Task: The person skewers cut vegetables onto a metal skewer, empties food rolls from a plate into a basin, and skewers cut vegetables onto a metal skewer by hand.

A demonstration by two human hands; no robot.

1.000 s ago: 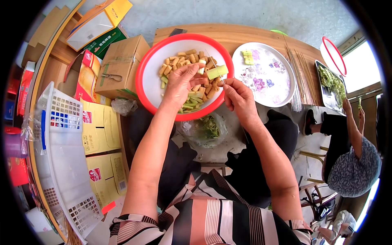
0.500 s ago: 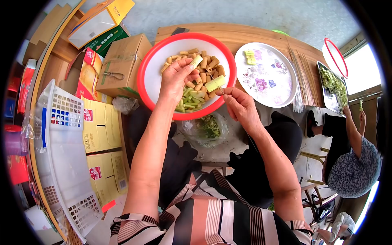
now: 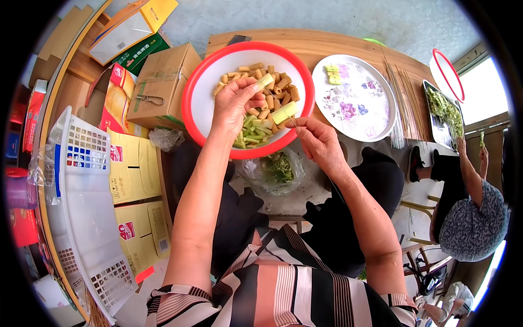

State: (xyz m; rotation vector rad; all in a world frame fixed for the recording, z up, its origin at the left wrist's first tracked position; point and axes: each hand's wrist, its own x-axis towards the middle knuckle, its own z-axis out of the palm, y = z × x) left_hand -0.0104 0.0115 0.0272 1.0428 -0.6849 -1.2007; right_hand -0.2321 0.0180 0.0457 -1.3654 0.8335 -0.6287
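Observation:
My left hand is closed on a pale green stalk piece over a red-rimmed white bowl. My right hand, fingers pinched, holds a thin skewer at the bowl's right edge. A wider light green piece sits on the skewer near its tip end. Brown cylindrical pieces fill the upper part of the bowl, with cut green stalks below them. To the right lies a white flowered plate with a few green pieces on it.
Thin skewers lie right of the plate, beside a tray of greens. A plastic bag of greens is below the bowl. Cardboard boxes and a white basket stand left. Another person is at the right.
Both hands have moved slightly lower and the wider green piece is down over the bowl's right side. The left hand has turned, bringing its stalk piece up to the left, away from the skewer.

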